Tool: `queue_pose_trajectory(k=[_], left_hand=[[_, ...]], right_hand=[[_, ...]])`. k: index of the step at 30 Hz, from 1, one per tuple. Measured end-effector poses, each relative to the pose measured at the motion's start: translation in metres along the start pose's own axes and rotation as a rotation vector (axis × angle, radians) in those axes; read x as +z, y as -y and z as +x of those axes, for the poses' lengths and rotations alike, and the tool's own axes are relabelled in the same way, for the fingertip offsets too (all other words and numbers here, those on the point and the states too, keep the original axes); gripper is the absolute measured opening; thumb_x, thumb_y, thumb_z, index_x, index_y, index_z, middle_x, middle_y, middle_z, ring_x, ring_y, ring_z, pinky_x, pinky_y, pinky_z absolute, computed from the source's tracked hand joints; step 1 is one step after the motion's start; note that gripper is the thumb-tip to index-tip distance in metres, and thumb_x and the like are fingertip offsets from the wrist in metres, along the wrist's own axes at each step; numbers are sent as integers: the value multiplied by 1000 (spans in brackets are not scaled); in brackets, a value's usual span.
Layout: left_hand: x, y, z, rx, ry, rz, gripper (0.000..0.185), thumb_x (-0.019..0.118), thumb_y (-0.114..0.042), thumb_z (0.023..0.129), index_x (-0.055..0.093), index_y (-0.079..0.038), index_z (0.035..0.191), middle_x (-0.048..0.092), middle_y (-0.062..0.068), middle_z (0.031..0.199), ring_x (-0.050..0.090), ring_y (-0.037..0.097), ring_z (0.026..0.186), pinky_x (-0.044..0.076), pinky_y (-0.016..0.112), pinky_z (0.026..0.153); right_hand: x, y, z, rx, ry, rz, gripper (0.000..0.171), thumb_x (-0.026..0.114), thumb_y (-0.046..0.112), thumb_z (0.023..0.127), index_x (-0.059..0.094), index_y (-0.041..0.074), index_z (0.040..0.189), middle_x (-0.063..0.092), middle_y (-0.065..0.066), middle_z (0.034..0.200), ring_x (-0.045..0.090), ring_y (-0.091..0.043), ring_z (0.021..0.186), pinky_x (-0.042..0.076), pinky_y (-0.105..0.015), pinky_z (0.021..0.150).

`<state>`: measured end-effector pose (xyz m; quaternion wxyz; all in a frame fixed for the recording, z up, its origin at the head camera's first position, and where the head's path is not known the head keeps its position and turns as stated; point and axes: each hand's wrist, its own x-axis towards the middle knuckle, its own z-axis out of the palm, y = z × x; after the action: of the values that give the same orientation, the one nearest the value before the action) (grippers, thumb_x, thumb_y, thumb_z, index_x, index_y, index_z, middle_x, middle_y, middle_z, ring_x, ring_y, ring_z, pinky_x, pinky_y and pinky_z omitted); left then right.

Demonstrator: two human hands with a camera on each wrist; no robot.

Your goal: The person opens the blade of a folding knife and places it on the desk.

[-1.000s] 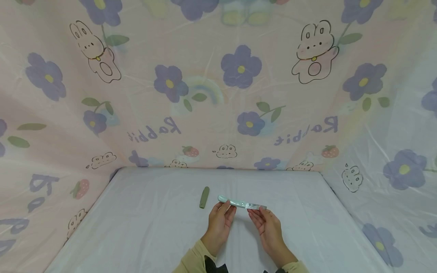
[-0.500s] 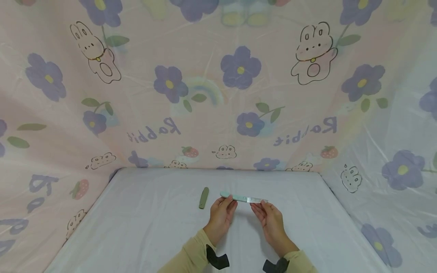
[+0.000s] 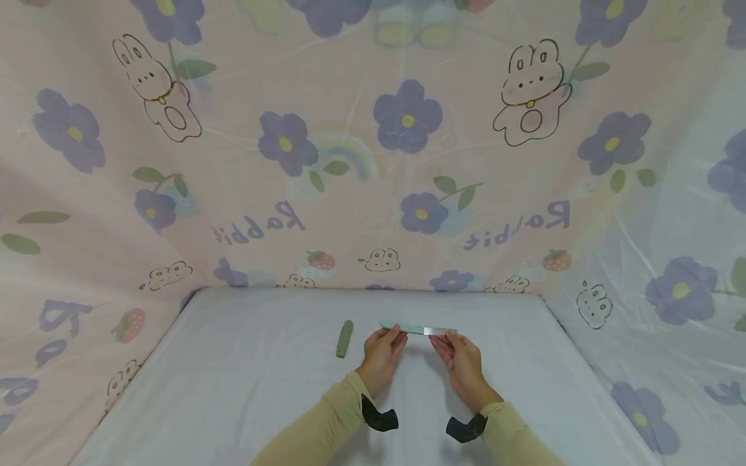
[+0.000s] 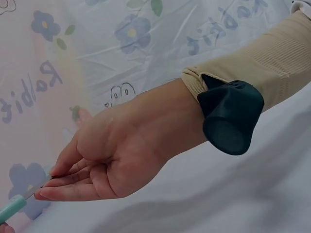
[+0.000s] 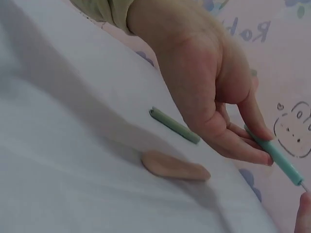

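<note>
A small knife with a mint-green handle [image 3: 411,329] and a short metal blade [image 3: 434,331] is held level above the white table. My left hand [image 3: 381,356] pinches the handle between thumb and fingers; the right wrist view shows this left hand [image 5: 204,87] from across. Thumb and fingers of my right hand [image 3: 464,366] pinch the blade near its tip, which they partly cover. In the left wrist view the right hand [image 4: 114,150] is seen at the blade's end. A slim olive-green piece [image 3: 344,339], sheath-like, lies left of the knife.
White cloth covers the table [image 3: 233,375], with a patterned curtain [image 3: 350,213] rising behind and at both sides. Black bands [image 3: 380,418] are worn on both wrists over beige sleeves. A blurred tan shape [image 5: 175,166] in the right wrist view is unclear.
Both hands have moved slightly up and away from the body, carrying the knife with them. It has turned more level. The olive-green piece stays in place on the table.
</note>
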<state>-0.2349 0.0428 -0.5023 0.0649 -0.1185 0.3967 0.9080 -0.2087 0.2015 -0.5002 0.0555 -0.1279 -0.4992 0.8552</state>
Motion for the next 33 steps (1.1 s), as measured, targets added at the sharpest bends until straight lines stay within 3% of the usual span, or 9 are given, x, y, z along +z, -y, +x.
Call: queue_pose_trajectory(k=[8,14,21,29,33], left_hand=[[7,6,12,-26,-55,23,26,59,1,90,47,10,110,49,29,119,59,27,99,49,33,89],[7,10,25,-12,-112,30,25,60,4,88,51,12,109,56,27,110,62,26,93,49,37,89],[8,13,41,-10,-147,25,23,60,5,87,53,14,106,52,34,115,62,31,97,48,39,88],[10,20,52,9,-179,39,28,61,5,86,51,16,111,56,33,110,61,34,100,49,39,88],[15,20,55,14,-205,50,30,61,5,86,50,16,111,57,33,110,59,36,102,50,38,86]], right_hand=[[-2,0,20,14,-40,-42,32,45,9,99,36,-13,120,61,-20,98,65,-24,93,48,-35,89],[2,3,27,48,-77,-31,32,45,5,98,35,-15,122,62,-20,95,65,-26,92,47,-38,90],[7,1,37,72,-111,-38,36,44,1,97,33,-18,126,62,-21,91,66,-26,87,47,-38,89],[5,-4,59,104,-162,-103,28,47,3,96,47,-16,117,66,-16,86,67,-20,83,49,-34,86],[3,-5,68,128,-200,-109,30,49,4,95,47,-14,120,65,-14,85,67,-20,84,49,-32,85]])
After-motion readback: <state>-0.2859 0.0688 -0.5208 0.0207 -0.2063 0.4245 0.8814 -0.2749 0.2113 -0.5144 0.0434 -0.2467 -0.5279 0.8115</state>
